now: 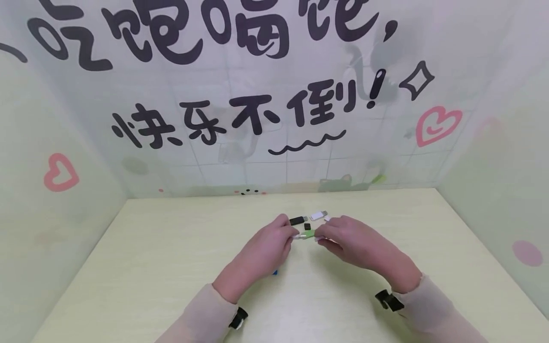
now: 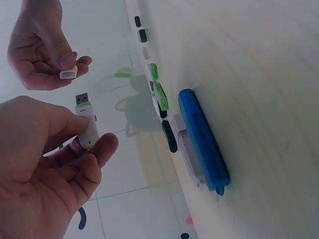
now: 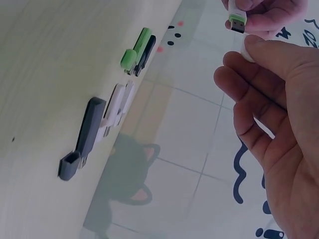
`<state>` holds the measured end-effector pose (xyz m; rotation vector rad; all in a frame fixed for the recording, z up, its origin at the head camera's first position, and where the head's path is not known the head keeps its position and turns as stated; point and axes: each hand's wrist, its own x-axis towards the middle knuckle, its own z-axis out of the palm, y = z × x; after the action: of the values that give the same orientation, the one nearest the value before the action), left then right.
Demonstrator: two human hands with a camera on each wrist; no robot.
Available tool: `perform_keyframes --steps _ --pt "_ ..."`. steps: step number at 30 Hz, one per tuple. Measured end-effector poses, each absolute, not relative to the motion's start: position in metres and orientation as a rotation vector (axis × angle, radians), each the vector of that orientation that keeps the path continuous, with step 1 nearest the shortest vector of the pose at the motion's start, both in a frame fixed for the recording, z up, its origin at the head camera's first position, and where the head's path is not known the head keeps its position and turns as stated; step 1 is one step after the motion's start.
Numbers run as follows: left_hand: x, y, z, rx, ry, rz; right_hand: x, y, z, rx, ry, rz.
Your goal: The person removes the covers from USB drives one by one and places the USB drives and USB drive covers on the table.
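A white USB flash drive [image 2: 88, 130] with a green collar is pinched between the thumb and fingers of my left hand [image 1: 267, 247], its metal plug bare. My right hand [image 1: 358, 242] pinches a small white cap [image 2: 69, 73] by thumb and fingertips. In the left wrist view the cap's hollow end shows, a short gap from the plug. Both hands are above the table, in front of a row of flash drives. The right hand's fingers partly cover the cap in the right wrist view.
On the table lie a black flash drive [image 1: 297, 221], a white one [image 1: 317, 216], a black cap [image 1: 307, 226] and a green flash drive [image 3: 143, 42] beside its green cap [image 3: 128, 59]. A blue capped stick [image 2: 204, 142] lies nearer. A printed wall [image 1: 257, 171] stands behind.
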<state>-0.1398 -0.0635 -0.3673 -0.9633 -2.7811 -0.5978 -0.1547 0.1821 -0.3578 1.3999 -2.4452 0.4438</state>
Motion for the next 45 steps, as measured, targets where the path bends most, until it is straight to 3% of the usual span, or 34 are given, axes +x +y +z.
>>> perform_keyframes --steps 36,45 --pt "-0.161 0.009 -0.391 -0.734 -3.156 -0.740 -0.140 0.219 -0.363 1.353 -2.376 0.356" --pt "-0.168 0.010 -0.395 -0.799 -3.112 -0.774 -0.137 0.220 -0.364 1.328 -2.445 0.360"
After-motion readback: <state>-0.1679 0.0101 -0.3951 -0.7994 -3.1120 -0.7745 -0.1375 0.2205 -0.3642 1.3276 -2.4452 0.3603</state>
